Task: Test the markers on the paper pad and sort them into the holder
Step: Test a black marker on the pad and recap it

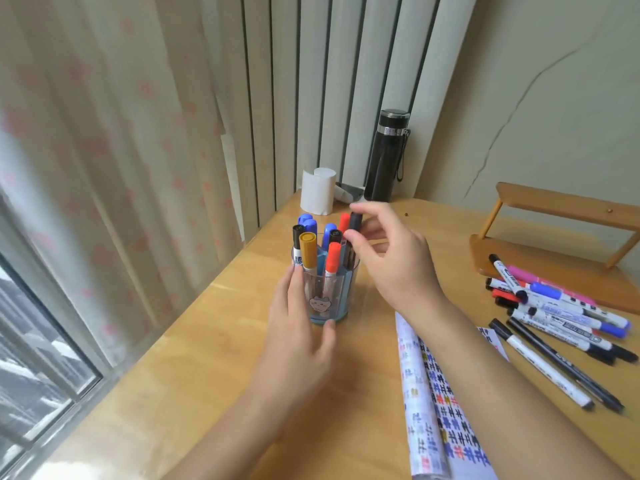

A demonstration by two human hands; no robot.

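My left hand [298,327] cups the clear holder [341,289] at the middle of the frame, fingers along its left wall and thumb at its base. My right hand [391,261] pinches a black marker [355,221] between thumb and forefinger, the marker standing upright with its lower end inside the holder beside blue, red, black and yellow capped ones. The paper pad [436,393], covered in coloured marks, lies on the desk [207,358] at lower right. Loose markers [554,313] lie at the right edge.
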